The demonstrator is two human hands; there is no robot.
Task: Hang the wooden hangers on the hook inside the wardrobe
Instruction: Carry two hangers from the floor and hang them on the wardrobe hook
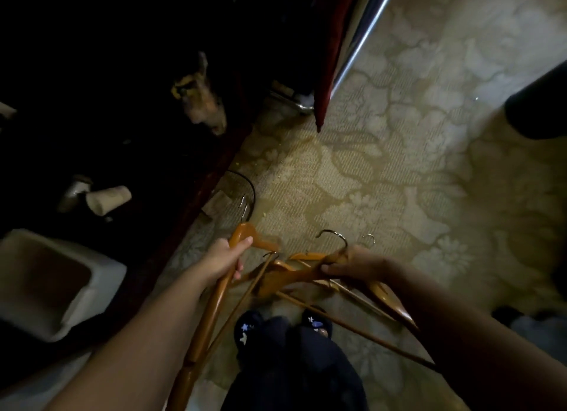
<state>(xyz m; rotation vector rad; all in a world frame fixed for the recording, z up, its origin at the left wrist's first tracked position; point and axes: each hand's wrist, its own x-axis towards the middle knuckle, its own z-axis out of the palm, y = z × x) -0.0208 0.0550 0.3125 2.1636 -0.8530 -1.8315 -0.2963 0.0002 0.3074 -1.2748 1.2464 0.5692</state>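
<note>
My left hand [225, 258] grips one wooden hanger [211, 312] near its neck; the metal hook [247, 206] points up toward the dark wardrobe [107, 73] on the left. My right hand [352, 262] holds a bunch of several wooden hangers [294, 277] at their necks, with their metal hooks [336, 237] sticking up above my fingers. Both hands hang low over the carpet, just in front of my feet. The wardrobe's inside is too dark to show any hook or rail.
A patterned beige carpet [399, 165] covers the floor. A white bin [58, 275] stands at lower left beside the wardrobe's dark red base [184, 202]. Paper cups [107, 197] lie inside the wardrobe. A chrome rail [365, 36] runs along the door edge. A dark object [540, 103] sits at right.
</note>
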